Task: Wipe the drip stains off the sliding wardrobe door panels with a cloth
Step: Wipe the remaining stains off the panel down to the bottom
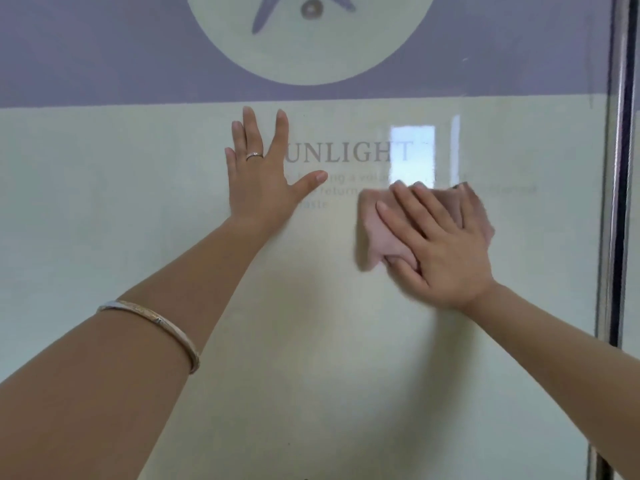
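Right hand (446, 244) at centre right of frame, fingers straight and spread, pressing flat on pink cloth (384, 237). Cloth is crumpled against the door panel (311, 341), long axis roughly horizontal; it sticks out left of and above the fingers, edges blurred. Left hand (259, 188) at upper centre, well left of cloth, palm flat on panel, fingers splayed, holding nothing; ring (254, 155) on one finger, bangle (156, 327) on forearm. "UNLIGHT" lettering (349, 152) above cloth. Metal frame (620, 202) at right edge.

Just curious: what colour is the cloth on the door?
Pale pink cloth, seen in the head view.
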Tool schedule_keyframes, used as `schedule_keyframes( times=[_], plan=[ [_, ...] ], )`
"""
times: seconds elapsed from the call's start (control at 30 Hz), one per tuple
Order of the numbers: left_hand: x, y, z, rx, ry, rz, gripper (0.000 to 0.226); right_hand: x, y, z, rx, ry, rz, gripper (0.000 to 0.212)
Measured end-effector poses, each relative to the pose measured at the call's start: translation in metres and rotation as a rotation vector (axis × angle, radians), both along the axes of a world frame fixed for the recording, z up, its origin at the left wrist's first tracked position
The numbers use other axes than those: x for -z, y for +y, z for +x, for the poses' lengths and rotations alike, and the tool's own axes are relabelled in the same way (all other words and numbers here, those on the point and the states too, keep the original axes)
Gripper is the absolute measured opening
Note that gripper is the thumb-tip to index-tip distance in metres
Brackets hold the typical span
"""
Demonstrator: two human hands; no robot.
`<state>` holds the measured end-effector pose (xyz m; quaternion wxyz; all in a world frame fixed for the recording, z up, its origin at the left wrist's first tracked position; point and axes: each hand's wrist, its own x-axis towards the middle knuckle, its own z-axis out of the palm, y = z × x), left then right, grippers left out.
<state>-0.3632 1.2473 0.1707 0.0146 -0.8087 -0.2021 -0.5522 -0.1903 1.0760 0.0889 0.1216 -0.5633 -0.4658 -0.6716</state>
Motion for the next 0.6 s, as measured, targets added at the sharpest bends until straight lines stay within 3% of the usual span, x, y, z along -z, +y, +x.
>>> schedule_keyframes(
  times=[0.1,0.23,0.33,0.43,0.53,0.6],
  plan=[
    [0.0,-0.002,-0.001,-0.004,-0.001,0.003,0.093,-0.019,0.031,-0.021,-0.069,0.167,0.263,0.059],
    [-0.005,-0.005,-0.007,-0.05,0.026,-0.005,0.092,-0.039,0.041,-0.03,-0.141,-0.025,0.115,0.051],
    [-0.007,-0.015,-0.011,-0.079,-0.075,0.111,0.08,-0.072,0.033,-0.033,-0.223,-0.109,-0.015,0.044],
    [-0.025,-0.025,-0.01,0.17,-0.109,0.23,0.062,-0.106,0.015,-0.04,-0.242,-0.075,-0.166,0.039],
    [-0.067,-0.053,-0.006,0.524,0.098,0.222,0.057,-0.155,-0.013,-0.044,-0.224,0.096,-0.303,0.039],
    [-0.104,-0.081,0.0,0.698,0.245,0.138,0.054,-0.192,-0.037,-0.047,-0.229,0.309,-0.392,0.036]
  ],
)
